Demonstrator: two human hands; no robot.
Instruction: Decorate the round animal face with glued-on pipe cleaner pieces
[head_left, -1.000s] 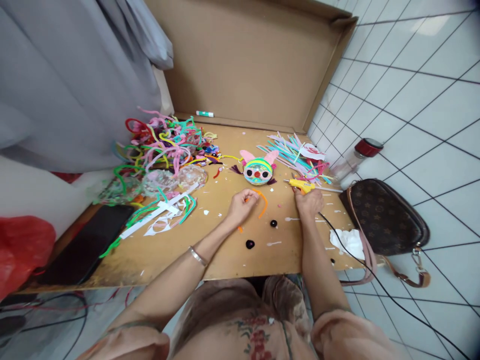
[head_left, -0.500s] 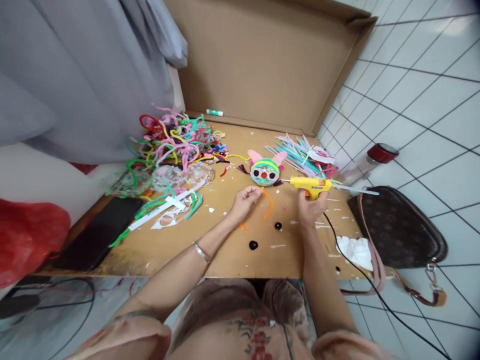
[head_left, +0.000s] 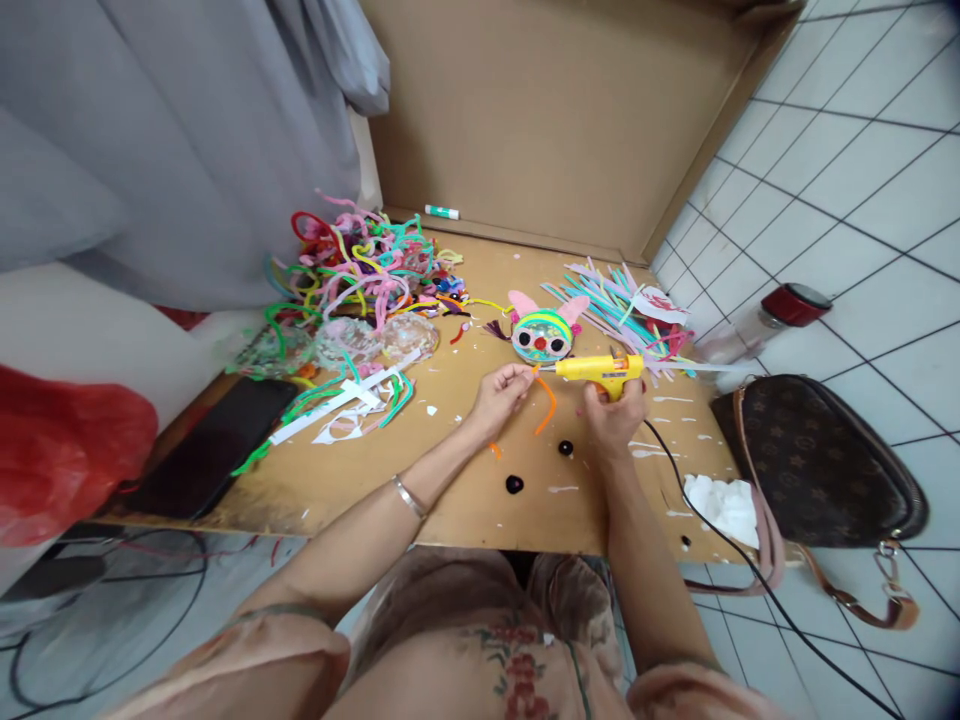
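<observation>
Craft corner, I judge from my end; home or small workshop, cannot tell which. Worn wooden table [head_left: 465,512] mid-frame, specked with scraps. I see heaped pipe cleaners [head_left: 375,270] left of centre, straight bundle [head_left: 604,305] right of centre, yellow glue gun [head_left: 592,369] between them and bottom edge. Grey curtain [head_left: 187,150] upper left and handbag [head_left: 825,460] at right look domestic to me. White-tiled wall [head_left: 862,190] upper right; large cardboard panel [head_left: 547,120] top centre.
</observation>
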